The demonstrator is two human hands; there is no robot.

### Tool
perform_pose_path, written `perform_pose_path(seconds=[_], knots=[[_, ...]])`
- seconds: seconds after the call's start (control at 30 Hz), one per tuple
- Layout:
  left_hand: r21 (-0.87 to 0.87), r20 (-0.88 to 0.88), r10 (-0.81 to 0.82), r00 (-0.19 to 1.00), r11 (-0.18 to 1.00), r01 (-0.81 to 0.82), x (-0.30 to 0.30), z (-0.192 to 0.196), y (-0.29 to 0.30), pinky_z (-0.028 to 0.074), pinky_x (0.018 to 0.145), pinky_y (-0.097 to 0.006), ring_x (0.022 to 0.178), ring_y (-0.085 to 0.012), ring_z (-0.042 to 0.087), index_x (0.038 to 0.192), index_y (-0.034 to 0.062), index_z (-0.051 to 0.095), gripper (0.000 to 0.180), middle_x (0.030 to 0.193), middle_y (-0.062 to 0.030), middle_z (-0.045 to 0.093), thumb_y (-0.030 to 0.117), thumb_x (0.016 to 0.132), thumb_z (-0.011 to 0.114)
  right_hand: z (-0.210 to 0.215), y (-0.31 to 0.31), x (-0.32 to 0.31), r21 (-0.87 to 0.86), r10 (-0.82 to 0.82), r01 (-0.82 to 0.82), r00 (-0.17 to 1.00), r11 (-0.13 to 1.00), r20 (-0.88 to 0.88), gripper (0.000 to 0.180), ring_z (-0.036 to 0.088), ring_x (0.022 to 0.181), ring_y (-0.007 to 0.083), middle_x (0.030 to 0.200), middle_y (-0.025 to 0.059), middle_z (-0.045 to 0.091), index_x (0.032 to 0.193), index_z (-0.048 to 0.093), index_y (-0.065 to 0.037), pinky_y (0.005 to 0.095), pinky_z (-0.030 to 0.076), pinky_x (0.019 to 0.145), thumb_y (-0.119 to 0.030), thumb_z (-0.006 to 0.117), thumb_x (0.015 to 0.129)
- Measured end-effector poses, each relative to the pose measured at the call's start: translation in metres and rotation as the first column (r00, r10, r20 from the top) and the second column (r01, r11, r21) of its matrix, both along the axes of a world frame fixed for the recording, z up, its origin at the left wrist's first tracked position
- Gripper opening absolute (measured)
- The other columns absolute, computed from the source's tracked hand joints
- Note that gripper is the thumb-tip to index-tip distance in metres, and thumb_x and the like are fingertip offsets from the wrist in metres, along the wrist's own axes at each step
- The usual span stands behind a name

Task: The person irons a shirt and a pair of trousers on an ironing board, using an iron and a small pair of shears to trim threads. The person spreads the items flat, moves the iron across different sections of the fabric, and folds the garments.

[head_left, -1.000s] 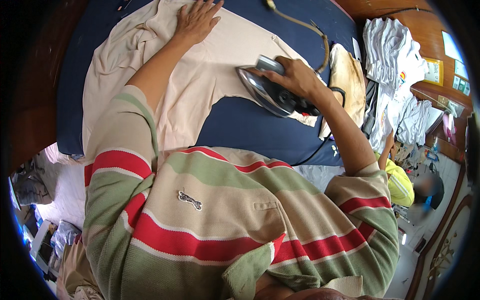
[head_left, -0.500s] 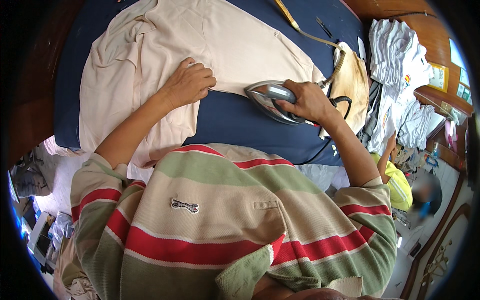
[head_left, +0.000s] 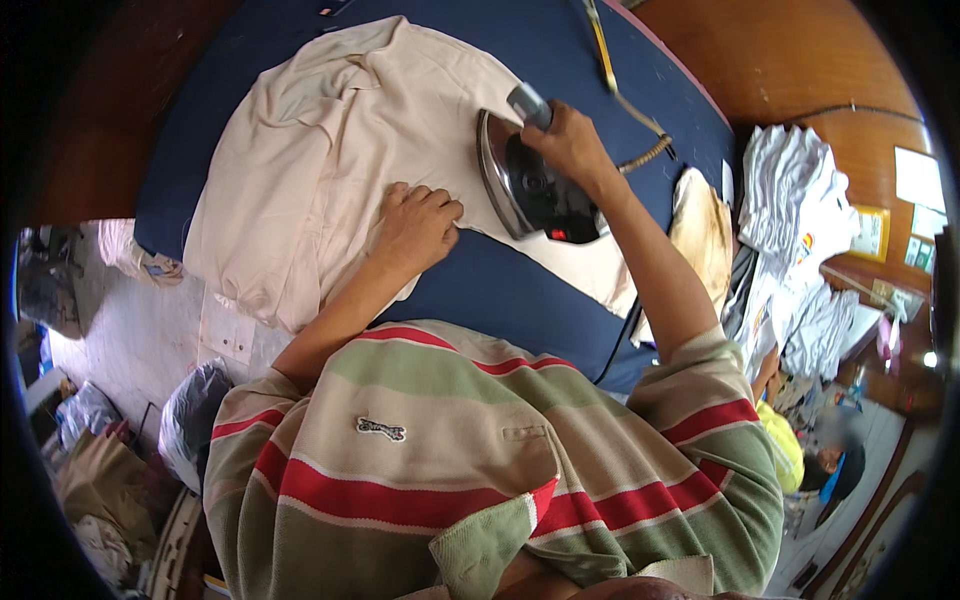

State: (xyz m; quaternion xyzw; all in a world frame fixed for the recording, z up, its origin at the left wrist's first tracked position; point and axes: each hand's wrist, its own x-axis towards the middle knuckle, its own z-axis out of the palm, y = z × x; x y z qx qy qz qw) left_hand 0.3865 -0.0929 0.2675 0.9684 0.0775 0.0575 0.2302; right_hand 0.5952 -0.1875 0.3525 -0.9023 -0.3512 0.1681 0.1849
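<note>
A cream shirt is spread over a dark blue padded table. Its body lies bunched on the left, and a flatter sleeve stretches to the right. My left hand rests on the cloth near the sleeve's lower edge, fingers curled down against it. In my right hand is the grey handle of a clothes iron. The iron is tilted over the sleeve, its shiny metal rim facing left and a small red light glowing at its back. Whether its plate touches the cloth cannot be seen.
A yellowish cord runs across the table's far right. Beside my right forearm lies a scorched pad. White shirts hang in a row at the right. Below them is another person in yellow. A plastic bag stands at lower left.
The iron has moved from the sleeve's lower edge up onto the sleeve and turned. My left hand sits slightly lower and further right. The sleeve's end now hangs lower on the right.
</note>
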Motion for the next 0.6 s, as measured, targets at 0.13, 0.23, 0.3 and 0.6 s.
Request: perform_pose_path(seconds=[0.13,0.23,0.3,0.6], knots=[[0.021,0.159,0.121,0.980,0.992,-0.125,0.034,0.006,0.014,0.032,0.093,-0.044,0.097,-0.0223,0.054,0.099,0.0100,0.060,0.028,0.100,-0.0065,0.058,0.027,0.077,0.057,-0.012,0.047,0.069,0.025,-0.078,0.077,0.996,0.997,0.047,0.055,0.062,0.091,0.0345,0.095,0.0248,0.063,0.100,0.061,0.002,0.0367,0.048,0.079,-0.041,0.069,0.067],[0.238,0.419,0.330,0.846,0.859,-0.453,0.096,-0.015,0.076,0.033,0.095,-0.043,0.105,-0.0238,0.052,0.109,0.0091,0.056,0.036,0.110,-0.0079,0.057,0.030,0.080,0.056,-0.001,0.079,0.109,0.013,-0.201,0.201,0.979,0.980,0.041,0.051,0.063,0.092,0.0306,0.096,0.0215,0.064,0.100,0.063,0.002,0.0354,0.048,0.081,-0.038,0.065,0.068],[0.260,0.305,0.539,0.785,0.746,-0.613,0.120,-0.012,0.118,0.033,0.096,-0.041,0.110,-0.0240,0.051,0.113,0.0083,0.055,0.041,0.116,-0.0083,0.056,0.033,0.080,0.057,0.001,0.079,0.123,0.007,-0.121,0.121,0.986,0.993,0.115,0.054,0.062,0.093,0.0319,0.098,0.0231,0.063,0.103,0.061,0.003,0.0358,0.047,0.082,-0.037,0.064,0.066],[0.022,-0.209,0.453,0.866,0.888,-0.459,0.117,0.030,0.172,0.042,0.089,-0.040,0.108,-0.0266,0.055,0.114,0.0062,0.057,0.050,0.116,-0.0140,0.058,0.042,0.080,0.057,0.075,-0.063,0.058,0.195,0.117,-0.138,0.987,0.971,0.114,0.062,0.059,0.094,0.0339,0.101,0.0264,0.059,0.118,0.047,0.005,0.0357,0.044,0.083,-0.023,0.063,0.065]])
